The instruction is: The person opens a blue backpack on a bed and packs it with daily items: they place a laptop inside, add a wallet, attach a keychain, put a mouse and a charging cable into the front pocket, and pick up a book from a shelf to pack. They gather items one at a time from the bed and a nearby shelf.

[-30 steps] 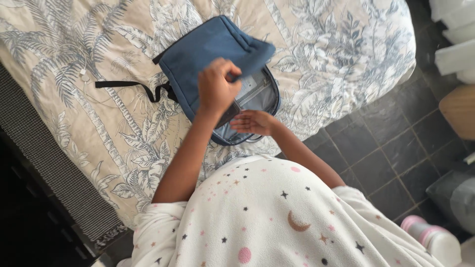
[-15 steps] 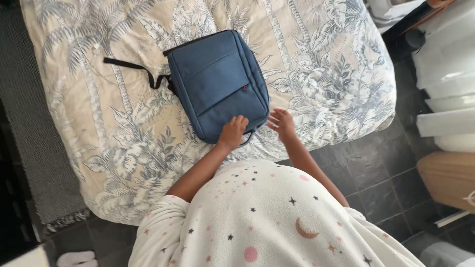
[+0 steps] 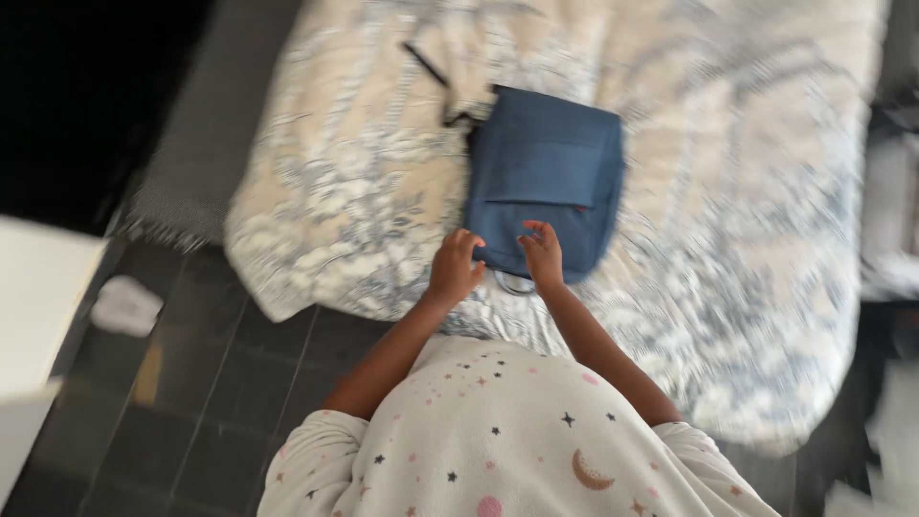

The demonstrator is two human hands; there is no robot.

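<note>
Fingers of my left hand (image 3: 454, 268) and right hand (image 3: 543, 257) curl loosely on the near edge of the blue bag (image 3: 543, 177), gripping nothing I can see. Lying near the bed (image 3: 316, 191) edge, it could slide off, I judge.

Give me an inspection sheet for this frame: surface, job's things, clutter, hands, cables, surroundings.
Surface: bed with a cream, blue-leaf cover; frame is motion-blurred.
Job's things: blue bag lies flat on the bed, flap closed, black strap trailing off its far corner.
Clutter: white scrap on the floor.
Hands: left hand and right hand both at the bag's near edge, fingers bent; whether they grip it cannot be told.
Cables: nothing seen.
Surroundings: dark tiled floor, grey rug beside the bed, white furniture edge at left; blurred items at right, unclear.
</note>
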